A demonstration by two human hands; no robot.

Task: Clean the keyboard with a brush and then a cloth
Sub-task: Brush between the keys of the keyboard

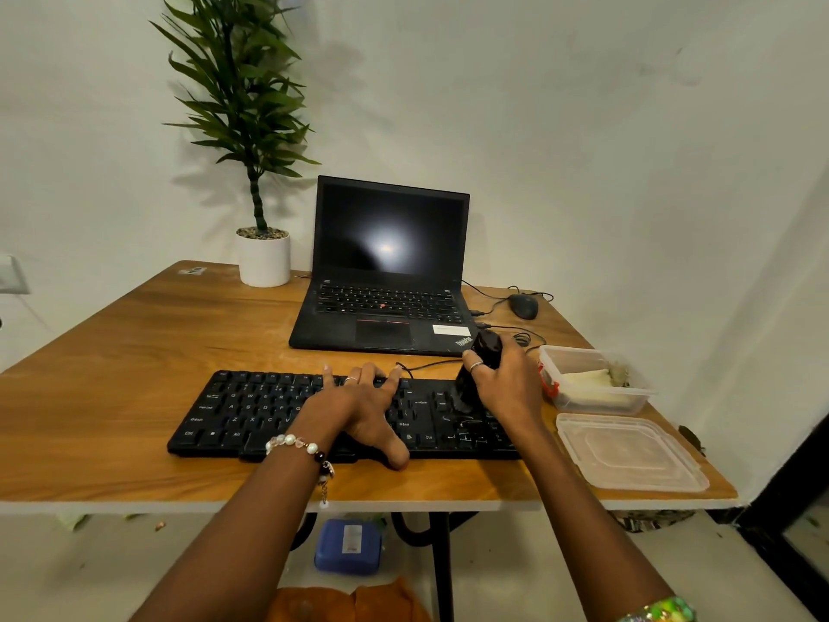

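Black brush [476, 374] in right hand [507, 381], over keyboard [251, 410]

Matt black plastic keyboard [251, 410] on smooth, grained wood table [134, 352].

The black keyboard [278, 410] near the front of the counter shows white key legends: Ctrl, Alt, Shift, Caps Lock, Enter and letters such as Q, W, E, R; the laptop [381, 307] beyond it bears "ThinkPad" at its near right corner [464, 341]; its white sticker [450, 330] is unreadable.
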